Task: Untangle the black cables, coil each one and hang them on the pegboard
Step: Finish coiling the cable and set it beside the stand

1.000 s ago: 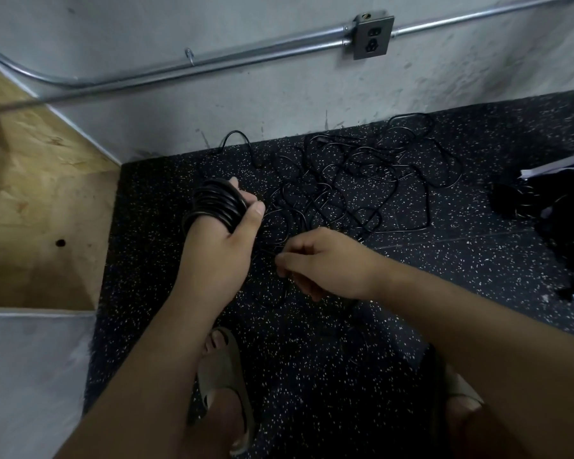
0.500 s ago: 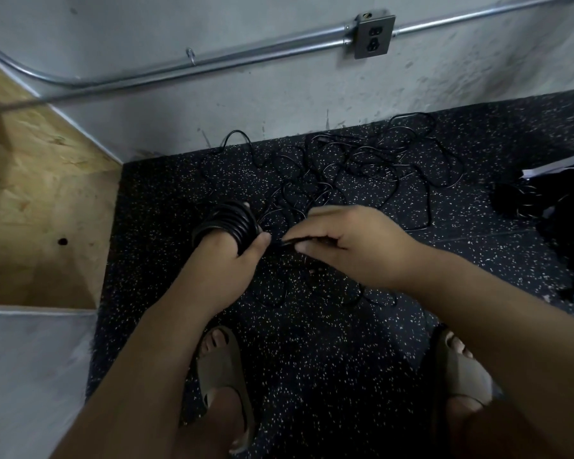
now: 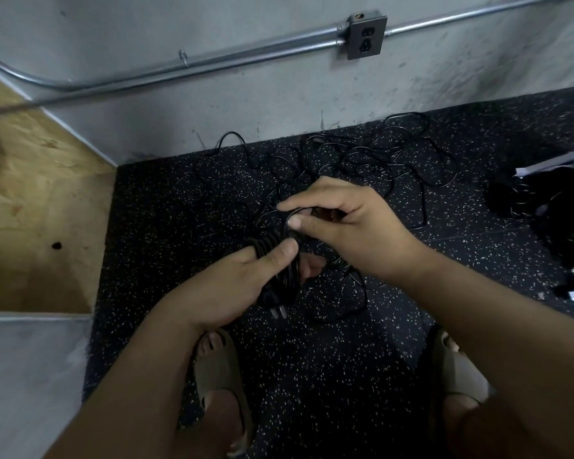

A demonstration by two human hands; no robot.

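The left hand [image 3: 246,279] was closed around a coil [image 3: 272,250] of black cable. The loops went round its fingers, and the thumb pressed on them from the front. A plug [image 3: 274,304] with metal prongs hung down just under that hand.

The right hand [image 3: 345,226] was right above the coil, almost touching it. Its thumb and first finger pinched the loose cable [image 3: 295,212] where it came up out of the coil. So the right hand was the one closer to the free end, and the left hand only held the bundle.

From the pinch, the cable ran up and away toward the wall [image 3: 246,104], into the big messy pile [image 3: 362,157] on the speckled floor [image 3: 166,200]. The coil itself stood mostly up and down in the left hand. I think the next loop had to come toward the person and then go over the top of the coil.

The pile looked knotted, so the cable might snag when pulled. More black things [image 3: 550,207] lay far off to the right. No pegboard could be seen. Two feet in sandals [image 3: 219,369] stood below, clear of the cable.
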